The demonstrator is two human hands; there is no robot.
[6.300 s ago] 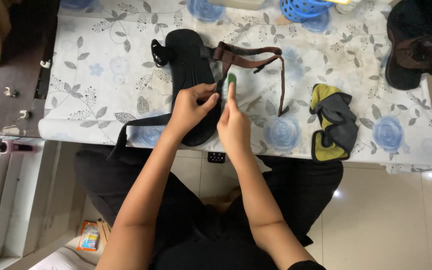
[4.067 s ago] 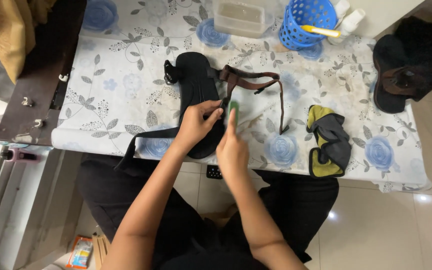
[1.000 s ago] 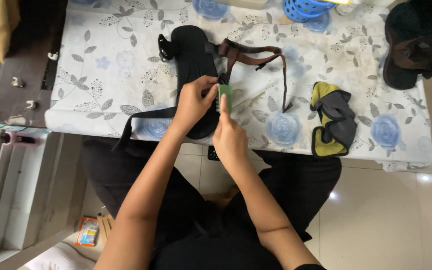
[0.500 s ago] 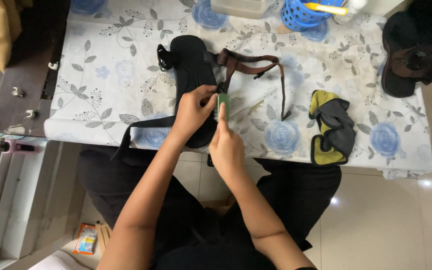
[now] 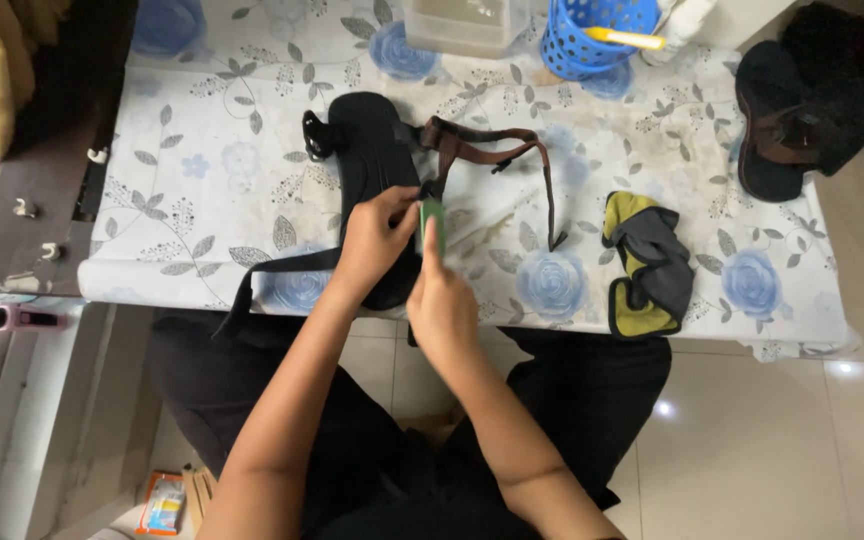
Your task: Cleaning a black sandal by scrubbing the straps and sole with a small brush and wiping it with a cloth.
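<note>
Black padded strap (image 5: 372,165) flat on desk (image 5: 202,170), pinched by left hand (image 5: 377,240); right hand (image 5: 442,305) alongside, closed around small green tool (image 5: 433,222).

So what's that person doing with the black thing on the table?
A seated person is working on a black padded pad that lies on a flowery tablecloth. The left hand pinches the pad's edge near its brown strap, while the right hand holds a small green tool against that spot. A yellow and grey cloth lies to the right, and a blue basket stands at the back.
</note>
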